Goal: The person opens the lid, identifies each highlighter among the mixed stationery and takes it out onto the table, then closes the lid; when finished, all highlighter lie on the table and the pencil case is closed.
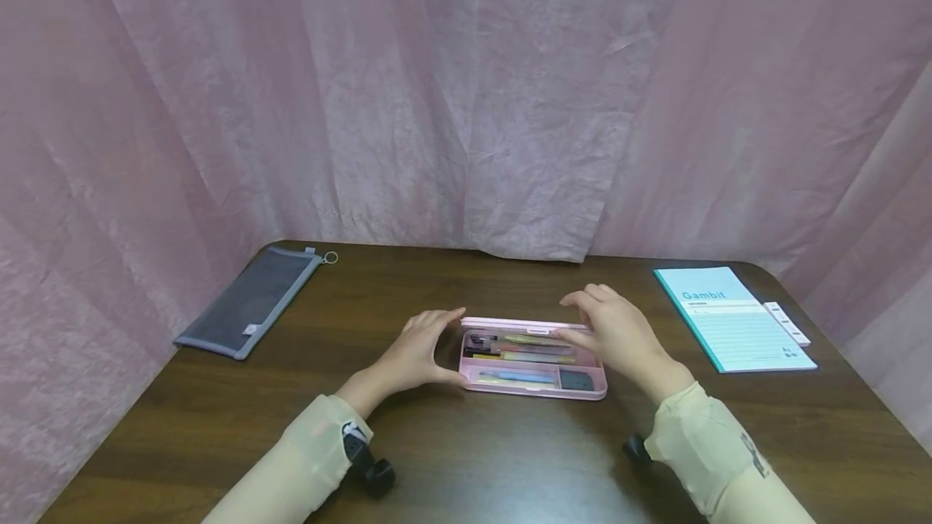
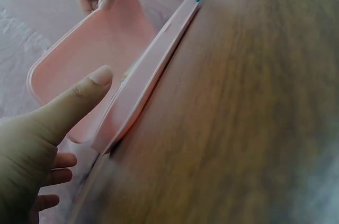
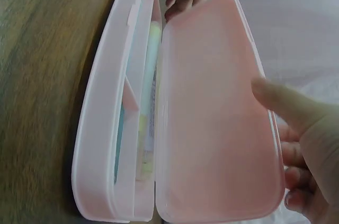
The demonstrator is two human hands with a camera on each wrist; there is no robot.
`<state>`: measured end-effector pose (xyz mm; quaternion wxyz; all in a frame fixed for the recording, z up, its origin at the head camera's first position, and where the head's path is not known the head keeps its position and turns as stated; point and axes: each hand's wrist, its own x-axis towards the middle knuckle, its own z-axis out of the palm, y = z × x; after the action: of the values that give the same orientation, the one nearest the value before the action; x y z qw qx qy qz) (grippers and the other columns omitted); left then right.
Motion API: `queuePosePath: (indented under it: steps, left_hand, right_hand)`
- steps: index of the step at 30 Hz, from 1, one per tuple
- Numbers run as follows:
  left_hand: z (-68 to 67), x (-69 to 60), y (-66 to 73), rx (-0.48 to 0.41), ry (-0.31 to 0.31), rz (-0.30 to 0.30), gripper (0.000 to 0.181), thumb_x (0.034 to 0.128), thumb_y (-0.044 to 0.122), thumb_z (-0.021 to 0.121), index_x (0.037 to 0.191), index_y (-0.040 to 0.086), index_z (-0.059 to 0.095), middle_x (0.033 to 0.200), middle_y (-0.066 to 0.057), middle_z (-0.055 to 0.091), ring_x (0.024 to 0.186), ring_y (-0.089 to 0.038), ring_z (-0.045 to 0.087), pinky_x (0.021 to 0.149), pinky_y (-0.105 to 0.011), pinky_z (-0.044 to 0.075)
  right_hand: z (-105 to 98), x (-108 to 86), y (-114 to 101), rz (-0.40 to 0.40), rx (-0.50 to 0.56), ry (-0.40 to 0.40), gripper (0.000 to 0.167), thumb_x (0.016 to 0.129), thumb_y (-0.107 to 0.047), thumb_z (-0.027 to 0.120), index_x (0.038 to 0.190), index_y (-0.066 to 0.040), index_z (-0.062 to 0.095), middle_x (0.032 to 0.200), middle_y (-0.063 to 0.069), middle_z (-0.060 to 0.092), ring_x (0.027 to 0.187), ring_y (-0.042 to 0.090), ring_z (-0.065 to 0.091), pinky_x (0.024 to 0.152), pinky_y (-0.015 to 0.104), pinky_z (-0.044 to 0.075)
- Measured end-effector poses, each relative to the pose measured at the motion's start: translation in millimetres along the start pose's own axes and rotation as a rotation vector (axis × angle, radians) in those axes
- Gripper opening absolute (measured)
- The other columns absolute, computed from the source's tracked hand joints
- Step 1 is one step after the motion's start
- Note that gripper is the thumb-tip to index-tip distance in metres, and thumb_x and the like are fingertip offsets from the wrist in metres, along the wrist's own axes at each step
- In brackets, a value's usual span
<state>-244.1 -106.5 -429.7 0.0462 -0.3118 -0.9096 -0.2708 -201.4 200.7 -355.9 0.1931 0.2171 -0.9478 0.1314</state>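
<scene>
Brown wood-grain tabletop (image 1: 291, 443) carries, near its middle, an open pink pencil case (image 1: 535, 393). Probably light, stiff, slightly slippery plastic; its end walls and the raised lid (image 3: 217, 118) edge look best to hold. Of the hands, the right hand (image 1: 624, 340) pinches that edge; the left hand (image 1: 413, 354) spreads wide beside the left end. Slim pens (image 1: 537, 357) lie inside.

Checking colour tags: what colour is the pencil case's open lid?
Pink; the lid shows best in the right wrist view.
</scene>
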Motion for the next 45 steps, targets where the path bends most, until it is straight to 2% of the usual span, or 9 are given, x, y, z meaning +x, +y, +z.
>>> queuePosePath:
  steps: [6, 10, 14, 18, 22, 27, 35, 39, 45]
  left_hand:
    - [-1.4, -4.6, 0.0, 0.027, 0.045, -0.033, 0.100, 0.0576, 0.050, 0.088, 0.139, 0.008, 0.047, 0.137, -0.011, 0.055, 0.130, -0.033, 0.046, 0.111, -0.054, 0.032]
    - [-1.1, -6.2, 1.3, 0.038, 0.065, -0.034, 0.091, 0.0590, 0.050, 0.087, 0.132, 0.006, 0.053, 0.130, -0.010, 0.060, 0.124, -0.030, 0.051, 0.107, -0.051, 0.036]
    - [1.3, -6.6, 3.5, 0.047, 0.057, -0.005, 0.081, 0.0617, 0.049, 0.086, 0.125, 0.007, 0.058, 0.123, -0.007, 0.064, 0.119, -0.028, 0.055, 0.103, -0.048, 0.040]
    - [4.7, -5.2, 7.1, 0.080, 0.043, 0.038, 0.077, 0.0646, 0.050, 0.084, 0.124, 0.008, 0.059, 0.121, -0.006, 0.064, 0.118, -0.027, 0.056, 0.101, -0.047, 0.041]
    - [6.7, -3.6, 11.2, 0.121, 0.022, 0.058, 0.076, 0.0676, 0.050, 0.082, 0.126, 0.009, 0.059, 0.121, -0.006, 0.063, 0.119, -0.027, 0.054, 0.103, -0.047, 0.040]
    - [8.3, -2.1, 14.3, 0.181, -0.001, 0.074, 0.078, 0.0701, 0.053, 0.079, 0.131, 0.009, 0.056, 0.124, -0.008, 0.061, 0.121, -0.026, 0.053, 0.106, -0.046, 0.038]
    - [7.2, 2.2, 16.0, 0.285, -0.043, 0.121, 0.082, 0.0715, 0.063, 0.073, 0.133, 0.011, 0.057, 0.125, -0.007, 0.058, 0.120, -0.024, 0.051, 0.105, -0.043, 0.040]
    - [5.2, 5.5, 15.9, 0.279, -0.072, 0.123, 0.084, 0.0689, 0.066, 0.073, 0.134, 0.016, 0.056, 0.124, -0.006, 0.057, 0.119, -0.023, 0.050, 0.104, -0.041, 0.041]
    - [2.7, 6.7, 15.7, 0.253, -0.087, 0.126, 0.084, 0.0678, 0.065, 0.074, 0.133, 0.016, 0.056, 0.123, -0.005, 0.057, 0.119, -0.022, 0.049, 0.104, -0.041, 0.040]
  right_hand:
    - [2.5, 2.7, -2.0, 0.024, -0.063, 0.114, 0.036, 0.075, -0.031, 0.082, 0.098, -0.007, 0.070, 0.071, -0.001, 0.054, 0.070, 0.013, 0.049, 0.057, 0.026, 0.045]
    - [5.6, 4.8, -0.7, 0.007, -0.087, 0.218, 0.032, 0.073, -0.026, 0.083, 0.093, -0.005, 0.069, 0.074, 0.002, 0.058, 0.072, 0.017, 0.053, 0.057, 0.030, 0.049]
    - [8.4, 7.6, 2.4, -0.014, -0.085, 0.312, 0.028, 0.073, -0.020, 0.083, 0.091, -0.004, 0.069, 0.079, 0.006, 0.063, 0.076, 0.021, 0.056, 0.062, 0.034, 0.053]
    - [8.9, 9.4, 5.7, -0.024, -0.076, 0.342, 0.025, 0.075, -0.016, 0.082, 0.093, -0.004, 0.069, 0.084, 0.007, 0.066, 0.080, 0.023, 0.059, 0.064, 0.036, 0.055]
    - [7.9, 10.0, 8.9, -0.016, -0.069, 0.320, 0.026, 0.076, -0.016, 0.080, 0.096, -0.004, 0.069, 0.088, 0.008, 0.068, 0.084, 0.024, 0.060, 0.068, 0.038, 0.056]
    - [7.5, 11.0, 12.9, -0.012, -0.044, 0.256, 0.030, 0.077, -0.016, 0.078, 0.102, -0.003, 0.068, 0.097, 0.011, 0.069, 0.094, 0.028, 0.061, 0.084, 0.042, 0.053]
    - [12.8, 12.5, 24.6, 0.031, 0.058, 0.086, 0.041, 0.085, -0.021, 0.071, 0.119, -0.001, 0.062, 0.121, 0.018, 0.063, 0.116, 0.036, 0.054, 0.102, 0.053, 0.041]
    - [18.6, 15.6, 32.9, 0.059, 0.104, 0.001, 0.046, 0.087, -0.023, 0.069, 0.126, -0.001, 0.058, 0.131, 0.019, 0.057, 0.125, 0.037, 0.047, 0.108, 0.054, 0.036]
    - [29.3, 21.2, 42.8, 0.087, 0.119, -0.042, 0.046, 0.089, -0.025, 0.067, 0.129, -0.004, 0.057, 0.133, 0.018, 0.057, 0.127, 0.039, 0.047, 0.107, 0.059, 0.030]
